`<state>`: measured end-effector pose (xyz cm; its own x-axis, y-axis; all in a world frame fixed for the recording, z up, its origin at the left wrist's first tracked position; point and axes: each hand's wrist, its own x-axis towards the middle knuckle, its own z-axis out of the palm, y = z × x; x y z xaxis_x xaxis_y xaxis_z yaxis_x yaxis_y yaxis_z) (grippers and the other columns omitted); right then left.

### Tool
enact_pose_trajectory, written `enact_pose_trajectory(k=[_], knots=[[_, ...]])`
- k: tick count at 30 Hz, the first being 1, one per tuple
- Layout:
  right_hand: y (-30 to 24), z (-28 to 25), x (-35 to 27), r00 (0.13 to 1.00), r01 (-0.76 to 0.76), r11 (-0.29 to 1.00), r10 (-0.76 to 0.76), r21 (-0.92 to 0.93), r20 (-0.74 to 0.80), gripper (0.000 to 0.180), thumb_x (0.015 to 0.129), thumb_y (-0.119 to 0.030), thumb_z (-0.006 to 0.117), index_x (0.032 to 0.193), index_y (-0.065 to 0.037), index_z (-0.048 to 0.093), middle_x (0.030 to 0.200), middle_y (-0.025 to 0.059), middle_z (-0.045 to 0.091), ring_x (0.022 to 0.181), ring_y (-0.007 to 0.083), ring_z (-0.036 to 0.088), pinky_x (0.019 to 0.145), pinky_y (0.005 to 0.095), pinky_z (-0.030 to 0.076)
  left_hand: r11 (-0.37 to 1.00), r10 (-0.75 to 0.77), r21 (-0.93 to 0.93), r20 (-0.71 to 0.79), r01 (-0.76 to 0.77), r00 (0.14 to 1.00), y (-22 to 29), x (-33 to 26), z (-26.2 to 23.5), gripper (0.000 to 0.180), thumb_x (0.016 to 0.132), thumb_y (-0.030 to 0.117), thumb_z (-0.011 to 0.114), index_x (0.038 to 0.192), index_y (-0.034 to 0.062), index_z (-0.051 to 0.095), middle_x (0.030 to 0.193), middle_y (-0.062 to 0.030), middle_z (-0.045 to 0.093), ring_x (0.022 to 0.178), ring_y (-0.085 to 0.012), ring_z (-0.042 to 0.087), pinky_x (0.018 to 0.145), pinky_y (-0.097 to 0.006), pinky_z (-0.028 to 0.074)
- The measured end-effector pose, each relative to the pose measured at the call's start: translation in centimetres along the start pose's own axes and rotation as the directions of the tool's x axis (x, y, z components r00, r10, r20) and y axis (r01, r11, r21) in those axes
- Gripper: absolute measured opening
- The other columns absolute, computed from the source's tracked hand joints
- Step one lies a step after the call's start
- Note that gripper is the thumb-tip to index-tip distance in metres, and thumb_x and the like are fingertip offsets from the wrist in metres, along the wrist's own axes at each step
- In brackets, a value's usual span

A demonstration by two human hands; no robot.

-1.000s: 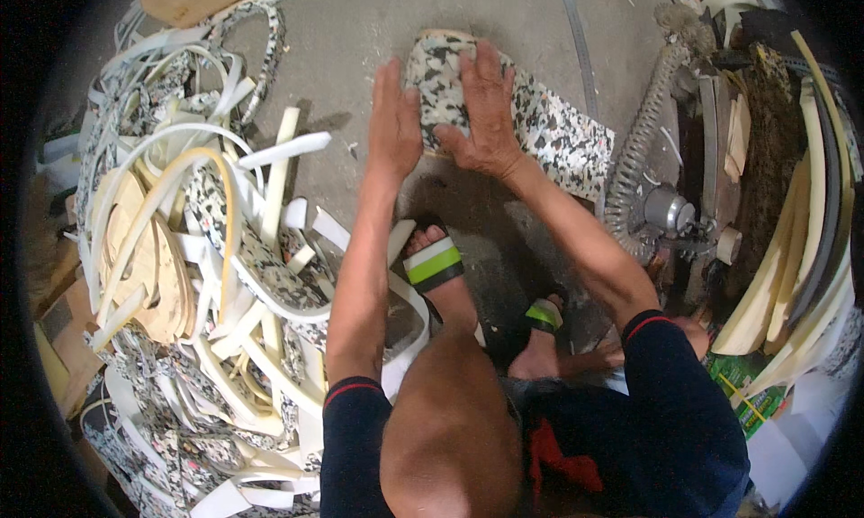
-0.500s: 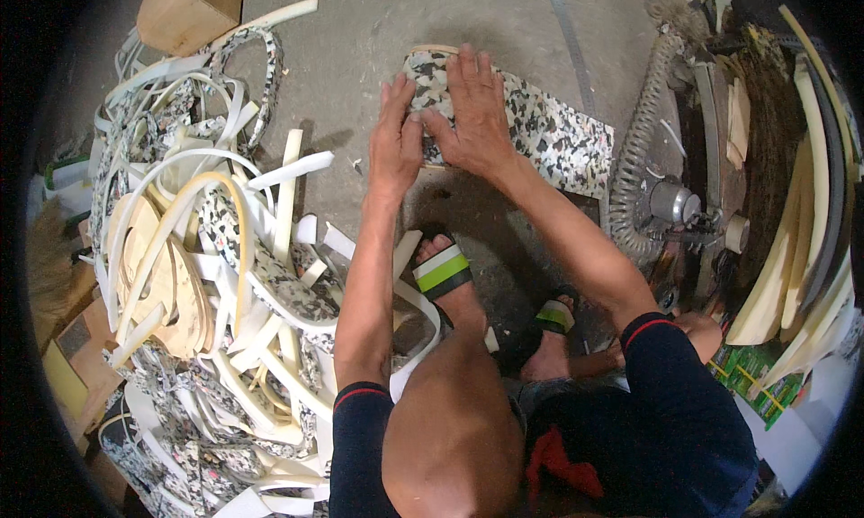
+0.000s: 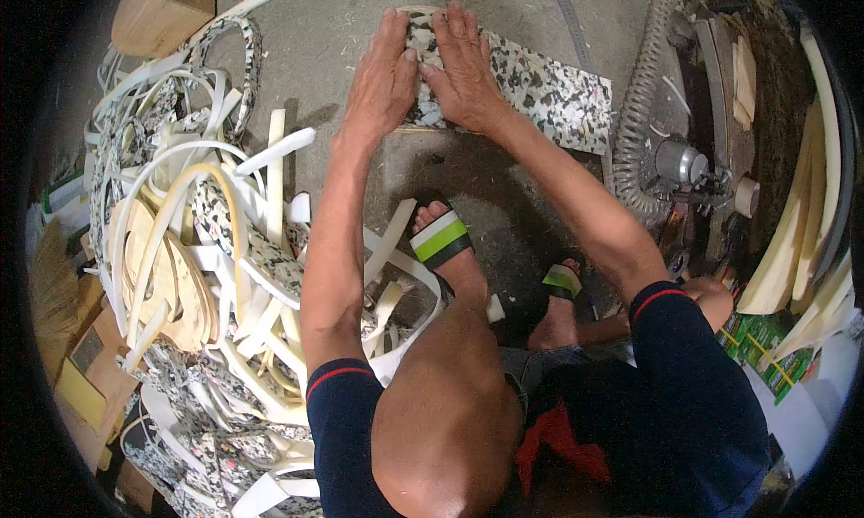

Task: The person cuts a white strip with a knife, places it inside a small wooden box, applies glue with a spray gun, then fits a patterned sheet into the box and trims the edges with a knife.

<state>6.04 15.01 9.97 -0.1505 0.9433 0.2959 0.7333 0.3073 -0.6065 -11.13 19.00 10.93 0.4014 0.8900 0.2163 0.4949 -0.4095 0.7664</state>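
A sheet of black-and-white speckled foam [image 3: 553, 95] lies at the top middle, its right part flat and angled. A thin pale edge shows along its near and far sides at the left end. My left hand [image 3: 385, 75] lies over the left end, fingers stretched away from me. Next to it my right hand [image 3: 466, 72] presses flat on the foam with fingers spread. A strip of foam shows between the two hands, and the thumbs point toward each other. Neither hand grips anything; the palms' undersides are hidden.
Tangled white, cream and speckled foam strips [image 3: 261, 329] heap up at left, with pale wooden discs [image 3: 171, 284] among them. A brown block [image 3: 165, 16] stands beyond. At right are a coiled hose [image 3: 641, 104], a round metal tool [image 3: 681, 162] and long cream strips [image 3: 796, 221]. My sandalled feet are near the heap.
My left hand has slid forward along the foam's left end, and the thumbs have parted slightly. The whole view has shifted a little, so the surroundings sit higher in the picture.
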Motion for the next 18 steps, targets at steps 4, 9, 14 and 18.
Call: enact_pose_trajectory(k=[4, 9, 14, 18], knots=[[0.8, -2.1, -1.1, 0.983, 0.183, 0.980, -0.185, 0.077, 0.006, 0.076, 0.099, -0.040, 0.056, 0.161, -0.013, 0.023, 0.167, 0.0227, 0.013, 0.153, 0.0484, 0.011, 0.119, 0.0657, 0.010, 0.988, -0.154, -0.015, 0.014, 0.154, 0.988, 0.4, -0.2, -1.0, 0.057, 0.105, 0.027, 0.040, 0.156, 0.0030, 0.032, 0.162, -0.0253, 0.029, 0.151, -0.0408, 0.024, 0.123, -0.047, 0.022], [1.2, -0.1, -1.6, 0.968, 0.248, 0.956, -0.252, -0.158, -0.003, 0.077, 0.096, -0.052, 0.057, 0.160, -0.021, 0.028, 0.167, 0.0188, 0.017, 0.152, 0.0469, 0.017, 0.116, 0.0691, 0.014, 0.919, -0.367, -0.194, -0.097, 0.344, 0.925, 2.6, -4.9, -0.5, 0.058, 0.105, 0.029, 0.044, 0.154, 0.0006, 0.035, 0.159, -0.0265, 0.033, 0.151, -0.0389, 0.028, 0.123, -0.044, 0.022], [0.9, 1.5, -0.9, 0.954, 0.277, 0.958, -0.284, -0.076, -0.096, 0.074, 0.096, -0.054, 0.054, 0.159, -0.021, 0.032, 0.167, 0.0190, 0.018, 0.151, 0.0462, 0.018, 0.115, 0.0705, 0.014, 0.876, -0.408, -0.362, -0.202, 0.320, 0.890, 1.5, -6.9, 0.8, 0.056, 0.103, 0.029, 0.050, 0.150, -0.0008, 0.044, 0.153, -0.0257, 0.044, 0.144, -0.0361, 0.040, 0.119, -0.041, 0.030], [-2.4, 1.2, 0.9, 0.974, 0.225, 0.959, -0.229, -0.173, -0.001, 0.074, 0.090, -0.049, 0.063, 0.153, -0.018, 0.041, 0.164, 0.0198, 0.024, 0.151, 0.0443, 0.019, 0.114, 0.0709, 0.017, 0.797, -0.527, -0.516, -0.344, 0.313, 0.777, 0.9, -6.0, -1.0, 0.051, 0.104, 0.027, 0.051, 0.146, -0.0012, 0.049, 0.148, -0.0233, 0.051, 0.134, -0.0300, 0.051, 0.113, -0.039, 0.038]])
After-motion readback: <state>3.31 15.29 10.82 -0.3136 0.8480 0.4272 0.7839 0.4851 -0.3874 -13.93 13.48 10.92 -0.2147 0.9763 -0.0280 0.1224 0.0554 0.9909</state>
